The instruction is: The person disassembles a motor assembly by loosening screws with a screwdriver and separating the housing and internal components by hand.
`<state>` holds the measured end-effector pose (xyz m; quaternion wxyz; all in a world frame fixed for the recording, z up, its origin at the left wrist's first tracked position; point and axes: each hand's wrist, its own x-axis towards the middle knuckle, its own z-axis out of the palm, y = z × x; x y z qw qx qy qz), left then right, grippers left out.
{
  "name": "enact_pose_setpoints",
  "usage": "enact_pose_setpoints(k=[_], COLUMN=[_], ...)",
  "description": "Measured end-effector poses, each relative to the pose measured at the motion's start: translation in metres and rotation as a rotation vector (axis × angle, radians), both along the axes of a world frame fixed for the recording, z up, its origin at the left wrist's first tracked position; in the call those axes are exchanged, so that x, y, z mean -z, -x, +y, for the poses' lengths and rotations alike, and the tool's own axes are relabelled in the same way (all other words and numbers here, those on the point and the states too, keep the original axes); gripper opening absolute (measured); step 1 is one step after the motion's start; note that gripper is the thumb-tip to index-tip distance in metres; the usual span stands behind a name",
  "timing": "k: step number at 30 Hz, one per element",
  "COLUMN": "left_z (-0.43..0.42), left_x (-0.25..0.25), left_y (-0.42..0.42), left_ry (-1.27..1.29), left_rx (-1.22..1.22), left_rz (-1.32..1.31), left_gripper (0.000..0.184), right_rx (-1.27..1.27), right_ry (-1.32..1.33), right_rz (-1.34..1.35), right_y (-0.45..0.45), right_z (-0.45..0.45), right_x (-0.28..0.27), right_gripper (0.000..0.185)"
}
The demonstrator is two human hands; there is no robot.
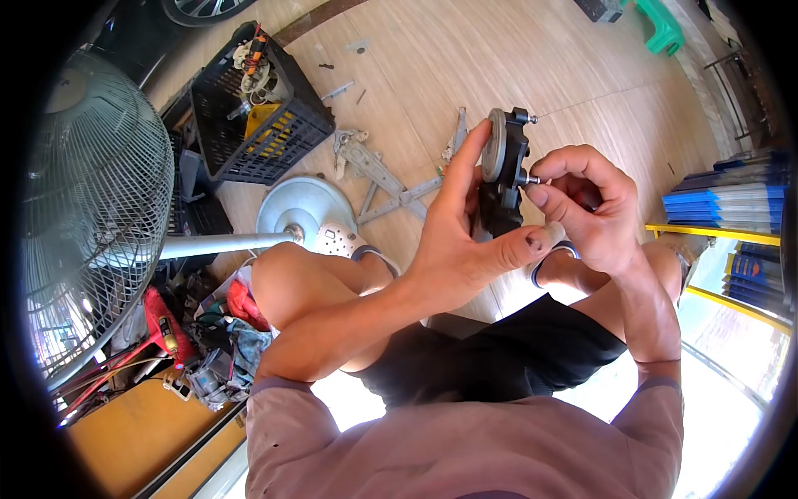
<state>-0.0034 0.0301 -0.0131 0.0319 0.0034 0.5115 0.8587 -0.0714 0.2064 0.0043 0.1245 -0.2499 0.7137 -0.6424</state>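
Observation:
My left hand (455, 241) is wrapped round a black mechanical part with a round grey disc (500, 179), holding it up in front of me above the floor. The disc is on the part's left side. At its upper right a bolt (532, 120) sticks out. Lower down, the thumb and forefinger of my right hand (594, 204) pinch the end of another bolt (525, 179) on the same side. My palm and fingers hide some of the part's lower left.
A metal scissor-type linkage (386, 185) lies on the tiled floor (416, 71). To the left stand a fan (100, 191) with its round base (320, 200) and a black crate (274, 137) of parts. Shelves of blue packets (723, 204) are at right, a green plastic object (663, 32) beyond.

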Motion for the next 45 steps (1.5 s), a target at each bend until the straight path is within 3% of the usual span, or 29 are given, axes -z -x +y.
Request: enact_pose_setpoints(k=[14, 23, 26, 35, 45], left_z=[-0.0010, -0.0008, -0.0002, -0.0021, -0.0032], left_x=[-0.0024, -0.0039, -0.0064, -0.0050, -0.0053], left_y=[-0.0001, -0.0010, -0.0016, -0.0014, -0.0021], left_ry=[-0.019, -0.036, -0.032, -0.032, -0.022], left_rx=[0.017, 0.016, 0.016, 0.042, 0.043], left_rz=[0.020, 0.011, 0.019, 0.016, 0.011], left_gripper=[0.114, 0.114, 0.113, 0.113, 0.113], right_rx=[0.014, 0.036, -0.036, 0.025, -0.035], right_ry=[0.003, 0.029, -0.061, 0.100, -0.034], right_rz=[0.057, -0.046, -0.003, -0.034, 0.023], right_y=[0.0004, -0.0037, 0.0016, -0.0024, -0.0004], right_z=[-0.0003, -0.0038, 0.0031, -0.0041, 0.0010], right_x=[0.0030, -0.0009, 0.0017, 0.0052, 0.0016], right_gripper=[0.020, 0.013, 0.016, 0.016, 0.017])
